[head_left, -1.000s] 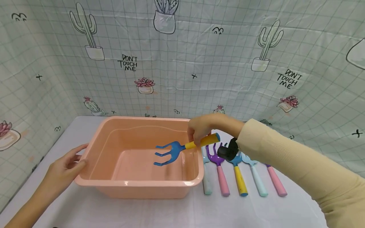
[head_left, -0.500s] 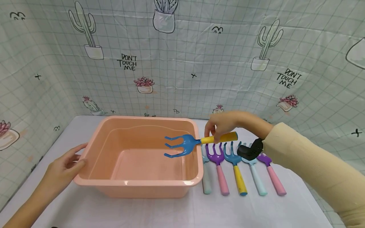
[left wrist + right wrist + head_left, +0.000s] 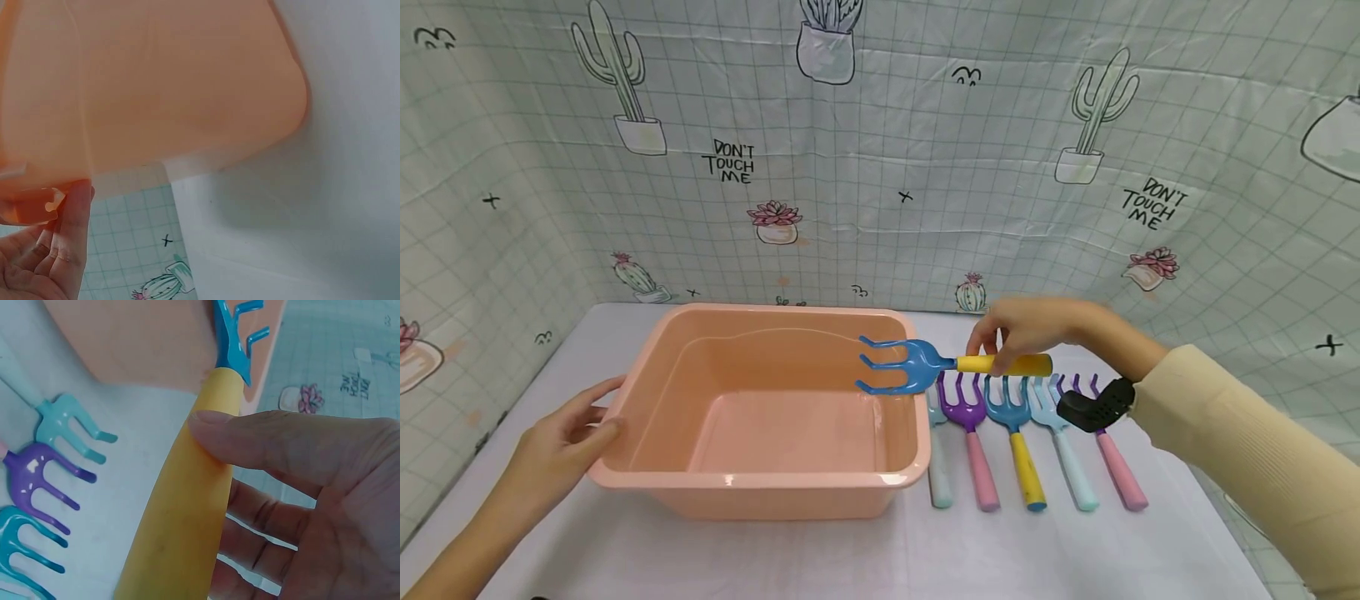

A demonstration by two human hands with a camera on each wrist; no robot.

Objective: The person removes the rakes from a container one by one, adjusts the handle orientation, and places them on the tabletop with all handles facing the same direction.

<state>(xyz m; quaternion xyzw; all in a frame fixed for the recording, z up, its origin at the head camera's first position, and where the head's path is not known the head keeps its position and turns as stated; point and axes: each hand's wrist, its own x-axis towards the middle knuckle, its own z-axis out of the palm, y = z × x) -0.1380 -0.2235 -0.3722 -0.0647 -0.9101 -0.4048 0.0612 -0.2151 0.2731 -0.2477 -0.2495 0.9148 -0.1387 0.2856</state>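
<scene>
My right hand (image 3: 1033,323) pinches the yellow handle of a garden hand fork (image 3: 921,365) between thumb and fingers. The fork lies level in the air, its blue three-tined head over the right rim of a peach plastic basin (image 3: 760,481) and pointing left. In the right wrist view the thumb presses on the yellow handle (image 3: 181,506). My left hand (image 3: 553,446) grips the basin's left rim, fingers at its outer side. In the left wrist view, those fingers (image 3: 69,244) meet the rim, and the basin's wall (image 3: 187,81) fills much of the picture.
Right of the basin several hand forks lie in a row, handles toward me: a pale green one (image 3: 939,475), a purple-and-pink one (image 3: 981,475), a blue-and-yellow one (image 3: 1027,475), a light blue one (image 3: 1075,471) and another purple-and-pink one (image 3: 1122,475). A patterned cloth (image 3: 865,167) hangs behind the table.
My right hand has moved rightward with the fork, from over the basin's inside to past its right rim. The fork has turned from tilted to level. My left hand stays at the rim.
</scene>
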